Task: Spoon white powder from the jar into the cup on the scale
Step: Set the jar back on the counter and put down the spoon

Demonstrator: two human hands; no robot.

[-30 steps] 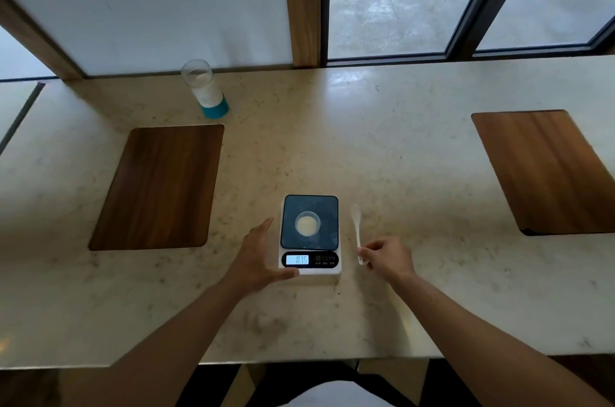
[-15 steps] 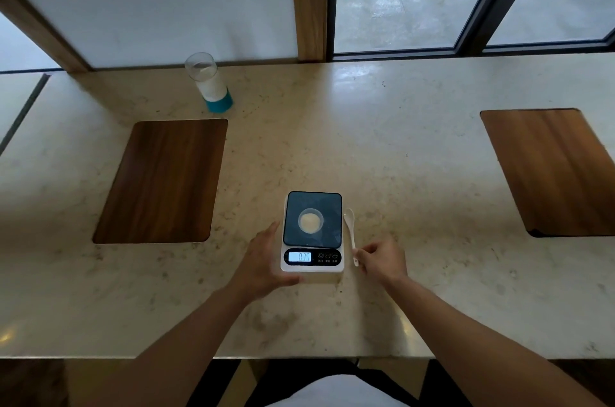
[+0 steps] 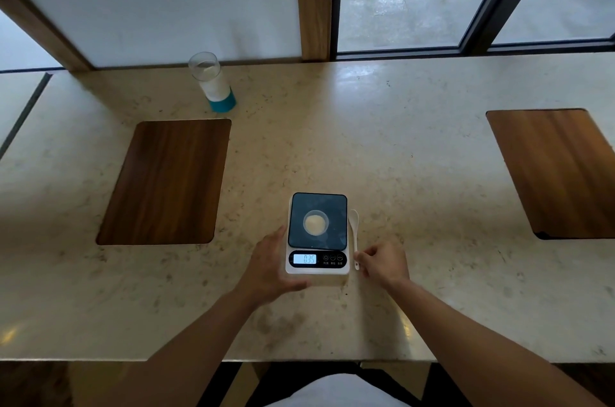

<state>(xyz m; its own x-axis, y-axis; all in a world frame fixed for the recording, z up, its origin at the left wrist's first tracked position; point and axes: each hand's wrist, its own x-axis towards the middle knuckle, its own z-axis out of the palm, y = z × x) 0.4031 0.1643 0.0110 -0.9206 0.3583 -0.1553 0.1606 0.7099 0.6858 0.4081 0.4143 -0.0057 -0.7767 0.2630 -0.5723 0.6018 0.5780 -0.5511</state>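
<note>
The scale [image 3: 317, 233] sits on the stone counter [image 3: 399, 157] in front of me, its lit display reading 0.35; the small labels under its buttons are too tiny to read. The cup [image 3: 315, 222] stands at the middle of its dark platform with pale powder inside. My left hand [image 3: 271, 268] lies open against the scale's left edge, thumb along its near corner. My right hand [image 3: 382, 261] pinches the handle end of the white spoon [image 3: 354, 230], which lies just right of the scale. The jar [image 3: 213, 82], blue-based, stands far back left of the scale, beyond a wooden inlay [image 3: 163, 182].
</note>
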